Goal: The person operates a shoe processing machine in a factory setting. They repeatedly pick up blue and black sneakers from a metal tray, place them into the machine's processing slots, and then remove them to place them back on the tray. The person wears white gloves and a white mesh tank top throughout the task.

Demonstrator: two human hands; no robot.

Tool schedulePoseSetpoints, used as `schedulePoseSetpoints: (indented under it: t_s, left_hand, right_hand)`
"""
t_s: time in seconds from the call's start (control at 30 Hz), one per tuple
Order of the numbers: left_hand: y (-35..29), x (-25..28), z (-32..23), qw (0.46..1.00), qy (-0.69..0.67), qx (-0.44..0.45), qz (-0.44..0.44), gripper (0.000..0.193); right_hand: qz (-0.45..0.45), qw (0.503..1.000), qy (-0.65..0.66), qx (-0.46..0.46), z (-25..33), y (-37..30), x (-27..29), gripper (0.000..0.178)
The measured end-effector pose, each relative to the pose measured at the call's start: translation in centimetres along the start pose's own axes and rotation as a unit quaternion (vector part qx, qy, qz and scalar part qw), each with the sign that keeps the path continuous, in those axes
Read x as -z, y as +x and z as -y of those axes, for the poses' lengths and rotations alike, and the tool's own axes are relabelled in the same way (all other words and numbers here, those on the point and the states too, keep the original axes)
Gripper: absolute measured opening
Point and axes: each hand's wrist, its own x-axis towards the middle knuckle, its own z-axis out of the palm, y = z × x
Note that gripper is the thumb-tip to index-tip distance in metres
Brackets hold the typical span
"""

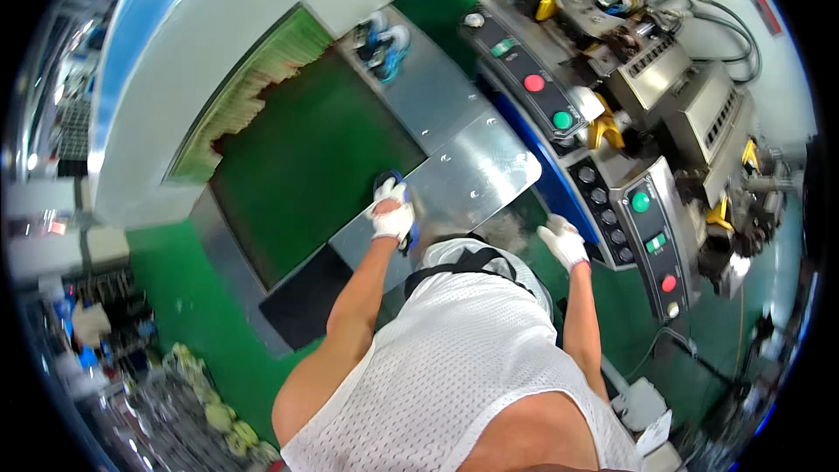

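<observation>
- Left hand (393, 210), in a white glove, has its fingers closed around a dark blue thing (412, 234) that looks like a shoe.
- I have the dark blue thing by the near edge of the green belt (319, 153), right by the shiny metal bench (476, 170). I cannot tell if it touches the metal or is up in the air.
- My right hand (564, 243) has a white glove too. I see nothing in it, but I cannot tell how bent its fingers are. It is near the blue side of the machine with buttons (559, 179).
- I think the step now is moving the dark blue thing by hand, but picking up and putting down look the same here.
- The next move, I guess, needs a firm hold and a clean lift over the metal edge, so nothing bumps.
</observation>
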Motion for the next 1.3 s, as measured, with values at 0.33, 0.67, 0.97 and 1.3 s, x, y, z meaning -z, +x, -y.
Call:
schedulePoseSetpoints:
  t_s: [0.33,0.67,0.97,1.3]
  left_hand:
    - [-1.3,0.0,3.4,0.979,-0.197,0.052,-0.009,0.067]
    - [-0.9,0.0,4.4,0.981,-0.084,-0.076,0.16,0.056]
    - [16.1,11.1,-21.7,0.929,-0.247,-0.274,-0.032,0.049]
    - [38.5,12.3,-56.7,0.857,-0.184,-0.473,-0.091,0.061]
  right_hand:
    - [0.125,0.979,-0.151,0.058,8.5,9.8,-1.1,0.058]
    - [0.096,0.991,-0.087,-0.035,1.3,7.4,0.4,0.065]
    - [0.135,0.931,0.059,-0.336,-13.0,1.5,0.0,0.063]
    - [-0.033,0.967,0.158,-0.199,-24.7,-0.6,-6.6,0.029]
